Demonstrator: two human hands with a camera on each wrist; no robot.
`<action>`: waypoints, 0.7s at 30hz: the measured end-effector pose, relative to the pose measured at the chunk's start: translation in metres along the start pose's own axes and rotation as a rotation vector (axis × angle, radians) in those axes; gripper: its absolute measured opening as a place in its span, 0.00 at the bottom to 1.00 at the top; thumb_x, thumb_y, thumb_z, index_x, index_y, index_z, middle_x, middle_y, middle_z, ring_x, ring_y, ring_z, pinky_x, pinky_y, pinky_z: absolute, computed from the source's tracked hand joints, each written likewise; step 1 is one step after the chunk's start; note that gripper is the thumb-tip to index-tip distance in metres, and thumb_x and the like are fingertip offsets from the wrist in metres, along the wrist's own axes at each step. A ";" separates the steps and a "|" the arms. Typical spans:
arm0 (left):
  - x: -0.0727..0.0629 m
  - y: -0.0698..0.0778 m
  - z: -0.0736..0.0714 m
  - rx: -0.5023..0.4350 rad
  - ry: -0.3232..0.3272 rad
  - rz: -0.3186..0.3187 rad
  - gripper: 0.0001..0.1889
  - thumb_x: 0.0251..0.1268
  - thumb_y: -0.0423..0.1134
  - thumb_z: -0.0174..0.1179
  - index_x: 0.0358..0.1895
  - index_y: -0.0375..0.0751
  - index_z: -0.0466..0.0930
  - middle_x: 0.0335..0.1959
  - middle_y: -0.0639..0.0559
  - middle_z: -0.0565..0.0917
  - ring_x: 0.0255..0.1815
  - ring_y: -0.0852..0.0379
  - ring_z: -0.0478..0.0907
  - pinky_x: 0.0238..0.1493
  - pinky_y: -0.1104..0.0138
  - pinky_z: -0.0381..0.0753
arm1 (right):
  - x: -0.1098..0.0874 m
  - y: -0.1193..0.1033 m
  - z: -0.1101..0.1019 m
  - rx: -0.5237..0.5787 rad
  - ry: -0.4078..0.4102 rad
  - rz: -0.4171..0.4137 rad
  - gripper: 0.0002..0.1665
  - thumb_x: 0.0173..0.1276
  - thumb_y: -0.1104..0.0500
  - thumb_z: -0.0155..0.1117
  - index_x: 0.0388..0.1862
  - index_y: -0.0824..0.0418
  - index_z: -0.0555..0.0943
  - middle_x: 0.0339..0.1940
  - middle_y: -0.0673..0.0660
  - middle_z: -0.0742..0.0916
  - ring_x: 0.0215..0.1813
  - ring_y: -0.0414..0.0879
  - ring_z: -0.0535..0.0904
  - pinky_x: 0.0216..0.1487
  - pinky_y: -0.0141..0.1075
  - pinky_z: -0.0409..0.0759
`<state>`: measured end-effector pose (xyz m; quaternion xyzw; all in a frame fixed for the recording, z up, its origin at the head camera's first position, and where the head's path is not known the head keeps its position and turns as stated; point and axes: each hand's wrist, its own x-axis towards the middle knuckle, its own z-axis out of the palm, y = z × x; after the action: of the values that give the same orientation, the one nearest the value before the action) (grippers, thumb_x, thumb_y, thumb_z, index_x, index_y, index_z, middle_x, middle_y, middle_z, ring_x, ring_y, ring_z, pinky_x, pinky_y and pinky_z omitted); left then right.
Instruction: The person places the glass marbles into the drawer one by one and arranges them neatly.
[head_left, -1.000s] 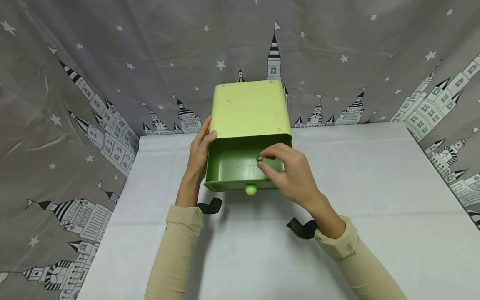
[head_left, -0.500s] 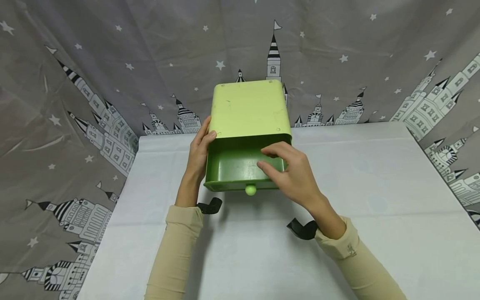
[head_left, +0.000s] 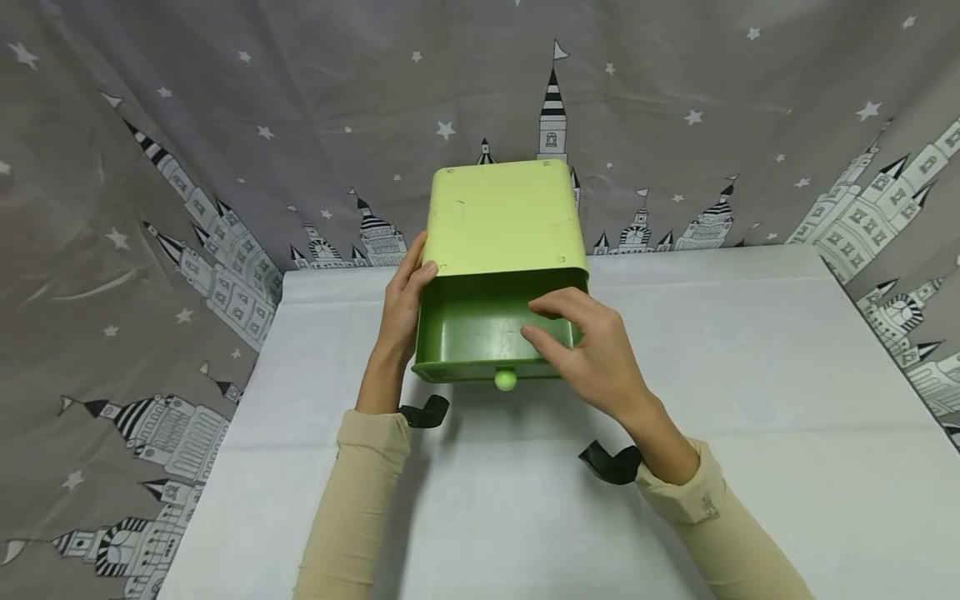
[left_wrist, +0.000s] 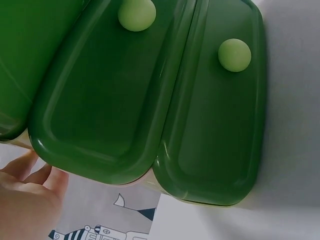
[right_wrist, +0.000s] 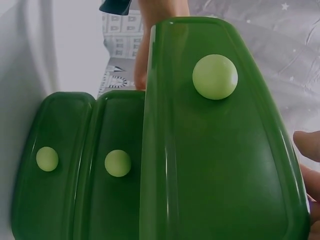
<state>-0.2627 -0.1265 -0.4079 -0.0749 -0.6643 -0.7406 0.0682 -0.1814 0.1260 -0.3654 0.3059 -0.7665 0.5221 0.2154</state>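
Note:
A small lime-green chest of drawers (head_left: 506, 218) stands on the white cloth, its top drawer (head_left: 468, 329) pulled out. The drawer's inside is darker green, and a round knob (head_left: 506, 380) sits on its front. My left hand (head_left: 401, 308) rests against the chest's left side, thumb at the top front corner and the other fingers extended along the side. Over the drawer's right part hovers my right hand (head_left: 596, 346), thumb and index finger apart with nothing between them. The hand hides the drawer's right corner.
Two lower drawers show pushed in, the middle one (right_wrist: 115, 205) and the bottom one (right_wrist: 52, 200), each with a pale green knob. A grey curtain (head_left: 337, 83) printed with castles and stars hangs behind the white cloth (head_left: 750, 350).
A small shiny dark ball pinched in my right hand one second ago is out of sight. Thumb and index finger have parted. My left hand stays on the chest.

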 end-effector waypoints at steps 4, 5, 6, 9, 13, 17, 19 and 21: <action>0.000 -0.001 0.000 -0.014 -0.007 0.001 0.31 0.72 0.43 0.52 0.78 0.50 0.59 0.76 0.52 0.61 0.72 0.55 0.61 0.67 0.59 0.64 | -0.003 0.001 -0.003 0.000 -0.002 0.001 0.14 0.58 0.70 0.73 0.44 0.70 0.85 0.42 0.59 0.87 0.46 0.53 0.82 0.50 0.40 0.78; 0.000 -0.001 0.000 -0.014 -0.005 0.001 0.31 0.72 0.43 0.52 0.78 0.51 0.59 0.76 0.52 0.61 0.72 0.55 0.61 0.67 0.59 0.64 | -0.004 0.001 -0.004 0.001 -0.003 0.000 0.13 0.59 0.69 0.73 0.44 0.69 0.85 0.42 0.59 0.87 0.46 0.54 0.82 0.50 0.39 0.78; 0.000 -0.001 0.000 -0.012 -0.005 0.001 0.31 0.72 0.43 0.52 0.78 0.51 0.59 0.76 0.52 0.61 0.72 0.55 0.61 0.67 0.59 0.64 | -0.005 0.001 -0.005 0.002 -0.004 -0.001 0.13 0.59 0.69 0.73 0.44 0.69 0.85 0.42 0.58 0.87 0.46 0.54 0.82 0.50 0.39 0.78; 0.000 -0.001 0.000 -0.004 -0.008 0.000 0.31 0.73 0.43 0.52 0.78 0.51 0.59 0.76 0.52 0.61 0.72 0.55 0.61 0.66 0.60 0.64 | -0.009 0.002 -0.007 0.009 0.005 -0.005 0.14 0.59 0.68 0.73 0.44 0.69 0.85 0.43 0.58 0.87 0.46 0.56 0.82 0.51 0.38 0.77; 0.000 -0.002 0.000 0.005 -0.012 0.010 0.31 0.73 0.43 0.51 0.77 0.51 0.60 0.76 0.52 0.62 0.72 0.55 0.61 0.66 0.59 0.64 | -0.017 0.005 -0.010 0.023 0.037 -0.016 0.14 0.59 0.69 0.72 0.45 0.70 0.85 0.43 0.59 0.86 0.47 0.56 0.82 0.53 0.36 0.76; 0.001 -0.003 0.000 0.008 -0.010 0.018 0.31 0.73 0.43 0.52 0.77 0.50 0.60 0.75 0.52 0.62 0.72 0.56 0.61 0.67 0.59 0.63 | -0.024 0.006 -0.013 0.030 0.066 -0.038 0.14 0.59 0.71 0.70 0.46 0.71 0.84 0.43 0.63 0.86 0.47 0.55 0.81 0.53 0.35 0.76; 0.001 -0.003 0.000 0.007 -0.009 0.019 0.31 0.72 0.44 0.52 0.77 0.50 0.60 0.75 0.52 0.62 0.72 0.56 0.61 0.68 0.59 0.63 | -0.027 0.006 -0.016 0.031 0.074 -0.038 0.15 0.58 0.72 0.70 0.45 0.72 0.84 0.43 0.64 0.86 0.47 0.54 0.80 0.54 0.34 0.75; 0.000 -0.003 0.000 0.001 -0.007 0.017 0.31 0.72 0.44 0.52 0.77 0.50 0.60 0.75 0.52 0.63 0.72 0.55 0.61 0.67 0.59 0.64 | -0.031 0.006 -0.019 0.026 0.082 -0.028 0.15 0.57 0.73 0.70 0.45 0.72 0.84 0.42 0.64 0.85 0.47 0.54 0.80 0.54 0.34 0.75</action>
<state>-0.2635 -0.1259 -0.4109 -0.0830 -0.6644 -0.7393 0.0722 -0.1625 0.1530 -0.3827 0.2978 -0.7458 0.5412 0.2496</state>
